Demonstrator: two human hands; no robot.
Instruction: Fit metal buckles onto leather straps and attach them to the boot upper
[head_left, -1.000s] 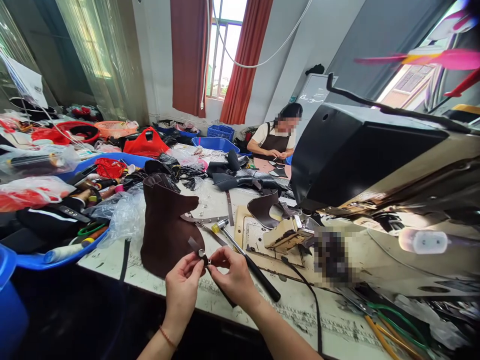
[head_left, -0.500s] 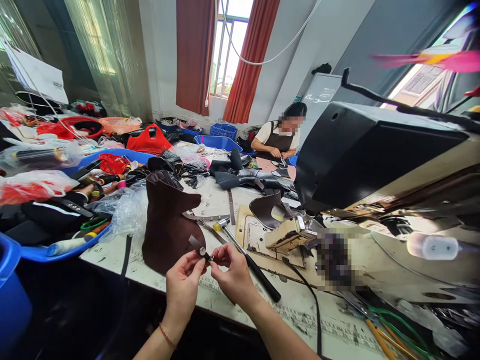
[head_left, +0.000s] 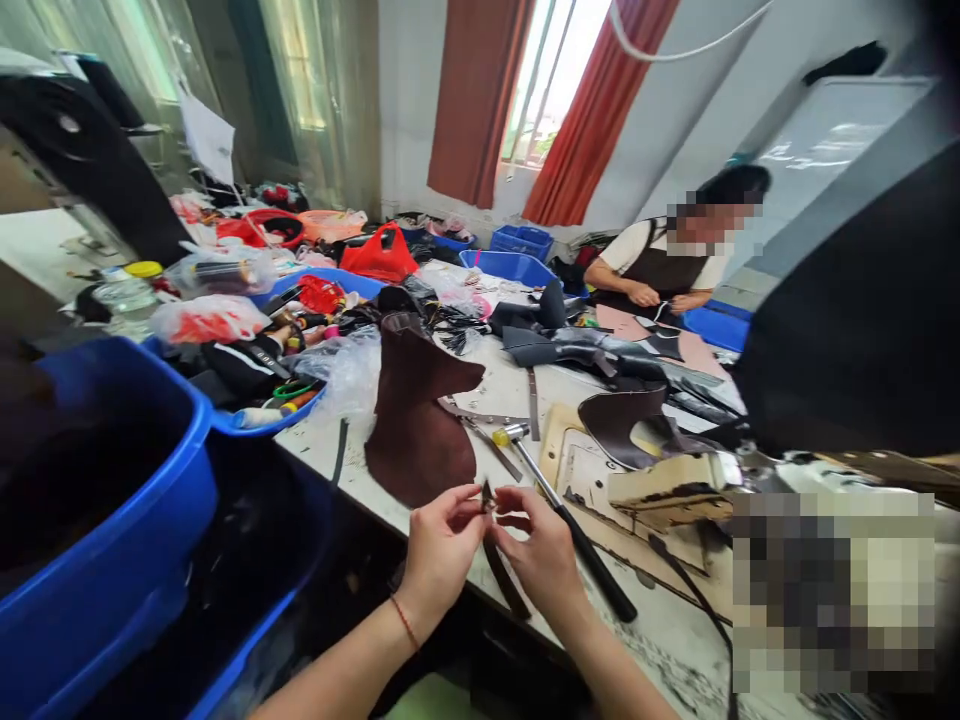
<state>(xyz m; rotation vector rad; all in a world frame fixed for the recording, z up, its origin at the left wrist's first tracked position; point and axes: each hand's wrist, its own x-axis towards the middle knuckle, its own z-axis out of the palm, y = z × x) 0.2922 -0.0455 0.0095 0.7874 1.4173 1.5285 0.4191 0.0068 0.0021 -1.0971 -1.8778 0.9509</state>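
My left hand (head_left: 444, 545) and my right hand (head_left: 538, 545) meet over the front edge of the table, both pinching a narrow dark strap (head_left: 504, 578) with a small metal piece on it. The strap's lower end hangs down between the hands. Behind them lies a large dark brown leather piece (head_left: 420, 430). A hammer (head_left: 596, 565) with a black handle and a yellow-tipped head rests just right of my right hand. Fine detail at my fingertips is too small to tell.
Blue tubs (head_left: 172, 470) stand at the left. A cream machine bed (head_left: 667, 490) and a dark machine head (head_left: 862, 310) are at the right. Across the table (head_left: 510, 375), a person (head_left: 660, 265) handles something small. Leather pieces and plastic bags lie around.
The view has swung left, so things appear further right and more of the blue tub shows. The strap held between my hands has turned, its length now hanging below them.
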